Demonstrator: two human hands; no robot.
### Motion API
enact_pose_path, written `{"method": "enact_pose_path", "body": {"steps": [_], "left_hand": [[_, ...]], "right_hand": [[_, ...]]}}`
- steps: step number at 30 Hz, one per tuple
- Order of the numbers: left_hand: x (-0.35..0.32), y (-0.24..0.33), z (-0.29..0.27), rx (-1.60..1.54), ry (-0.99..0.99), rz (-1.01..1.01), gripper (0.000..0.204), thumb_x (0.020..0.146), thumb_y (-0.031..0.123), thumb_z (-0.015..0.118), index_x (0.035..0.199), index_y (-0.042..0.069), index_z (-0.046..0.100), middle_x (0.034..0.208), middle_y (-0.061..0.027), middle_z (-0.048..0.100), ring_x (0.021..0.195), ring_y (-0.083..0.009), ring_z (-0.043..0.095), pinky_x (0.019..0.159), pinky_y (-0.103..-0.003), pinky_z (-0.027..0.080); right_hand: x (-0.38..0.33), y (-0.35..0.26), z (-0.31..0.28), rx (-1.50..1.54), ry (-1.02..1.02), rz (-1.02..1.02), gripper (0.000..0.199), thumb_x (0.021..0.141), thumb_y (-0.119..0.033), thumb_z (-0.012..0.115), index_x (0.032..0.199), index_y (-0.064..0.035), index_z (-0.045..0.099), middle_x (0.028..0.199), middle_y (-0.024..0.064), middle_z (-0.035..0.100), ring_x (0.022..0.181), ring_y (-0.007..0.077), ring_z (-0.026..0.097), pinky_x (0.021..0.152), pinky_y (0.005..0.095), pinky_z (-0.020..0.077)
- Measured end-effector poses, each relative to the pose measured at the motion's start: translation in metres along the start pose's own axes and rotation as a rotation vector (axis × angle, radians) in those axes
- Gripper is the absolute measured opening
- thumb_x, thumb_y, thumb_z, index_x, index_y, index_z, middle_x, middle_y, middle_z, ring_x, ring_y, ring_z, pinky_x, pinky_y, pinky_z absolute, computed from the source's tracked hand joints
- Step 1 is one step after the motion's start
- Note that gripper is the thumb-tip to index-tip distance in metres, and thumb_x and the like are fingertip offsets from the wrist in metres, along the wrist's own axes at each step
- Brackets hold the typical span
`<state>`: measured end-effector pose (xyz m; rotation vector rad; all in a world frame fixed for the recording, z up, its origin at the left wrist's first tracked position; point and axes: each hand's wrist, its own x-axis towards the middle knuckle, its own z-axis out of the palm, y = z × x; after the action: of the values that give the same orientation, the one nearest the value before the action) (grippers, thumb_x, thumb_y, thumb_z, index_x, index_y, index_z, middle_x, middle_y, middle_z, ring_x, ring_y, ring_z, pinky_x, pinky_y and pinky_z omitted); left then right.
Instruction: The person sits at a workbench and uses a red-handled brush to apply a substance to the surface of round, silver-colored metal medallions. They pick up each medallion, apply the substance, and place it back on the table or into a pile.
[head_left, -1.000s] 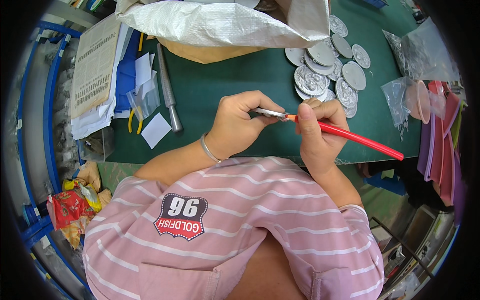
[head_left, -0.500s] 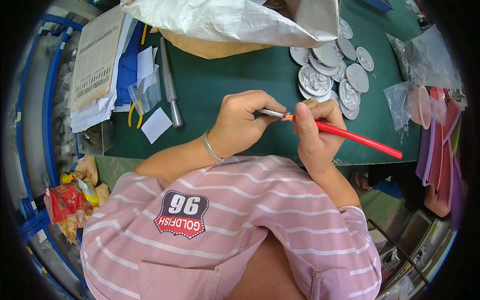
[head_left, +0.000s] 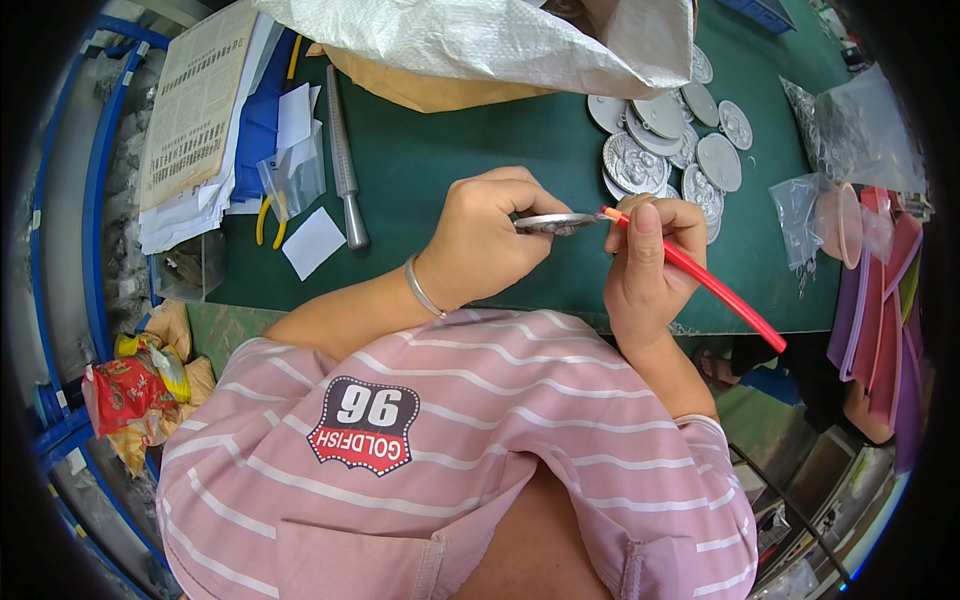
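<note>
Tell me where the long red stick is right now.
In the head view, the long red stick is right of centre, held in the right hand, its tip close to the rim of the silver medallion in the left hand.

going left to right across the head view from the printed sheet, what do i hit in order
Printed sheet, metal rod, left hand, silver disc, right hand, large clear plastic bag.
</note>
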<state>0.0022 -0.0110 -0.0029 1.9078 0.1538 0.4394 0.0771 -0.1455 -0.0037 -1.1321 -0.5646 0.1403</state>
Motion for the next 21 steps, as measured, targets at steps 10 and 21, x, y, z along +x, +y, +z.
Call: {"method": "enact_pose_path", "body": {"steps": [10,21], "left_hand": [[-0.0003,0.0063,-0.0036,-0.163,-0.109,-0.292,0.014,0.062,-0.003,0.068,0.075,-0.003,0.065,0.07,-0.0039,0.059,0.062,-0.007,0.052,0.053,-0.022,0.039],[-0.0041,0.0001,0.0032,-0.064,-0.022,-0.016,0.014,0.062,-0.008,0.064,0.074,-0.001,0.066,0.066,-0.0071,0.058,0.056,-0.0116,0.051,0.049,-0.024,0.037]], "right_hand": [[-0.0019,0.0,0.0013,-0.026,-0.058,0.067,0.017,0.085,-0.003,0.058,0.077,-0.0036,0.043,0.06,0.004,0.05,0.05,0.0057,0.043,0.045,0.0187,0.0335],[-0.0037,-0.001,0.0032,-0.078,-0.096,0.121,0.019,0.084,-0.003,0.059,0.074,-0.0031,0.043,0.061,0.0045,0.053,0.05,0.0043,0.042,0.045,0.0181,0.0325]]}}
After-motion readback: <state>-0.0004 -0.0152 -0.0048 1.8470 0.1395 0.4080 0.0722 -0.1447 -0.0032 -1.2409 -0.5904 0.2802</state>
